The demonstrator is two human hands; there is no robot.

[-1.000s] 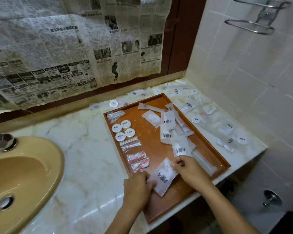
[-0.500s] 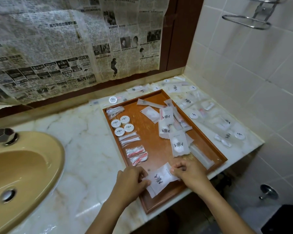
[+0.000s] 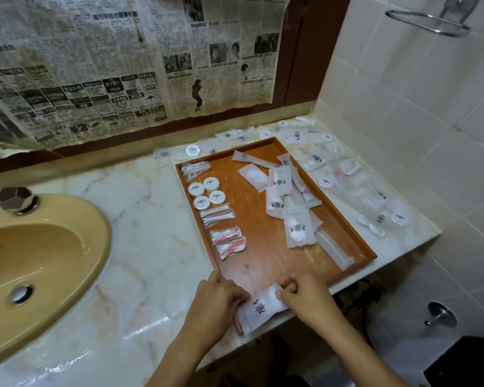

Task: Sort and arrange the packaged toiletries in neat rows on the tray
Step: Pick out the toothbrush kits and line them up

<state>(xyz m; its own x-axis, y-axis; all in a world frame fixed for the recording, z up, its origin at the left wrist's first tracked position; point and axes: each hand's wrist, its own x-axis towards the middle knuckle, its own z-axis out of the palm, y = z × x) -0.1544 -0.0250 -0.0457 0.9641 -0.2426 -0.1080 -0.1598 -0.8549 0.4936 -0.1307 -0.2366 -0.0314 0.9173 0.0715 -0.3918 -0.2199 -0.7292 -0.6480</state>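
Both hands, left and right, pinch a white packet at the tray near corner.

Tray on countertop, sink at its 9 o'clock. In tray, 9 o'clock edge, far to near: four round tins, cotton swab packets, striped packets. Loose sachet pile at 2 o'clock. More packets on countertop at 3 o'clock. One sachet at tray's 6 o'clock edge, between left hand and right hand.
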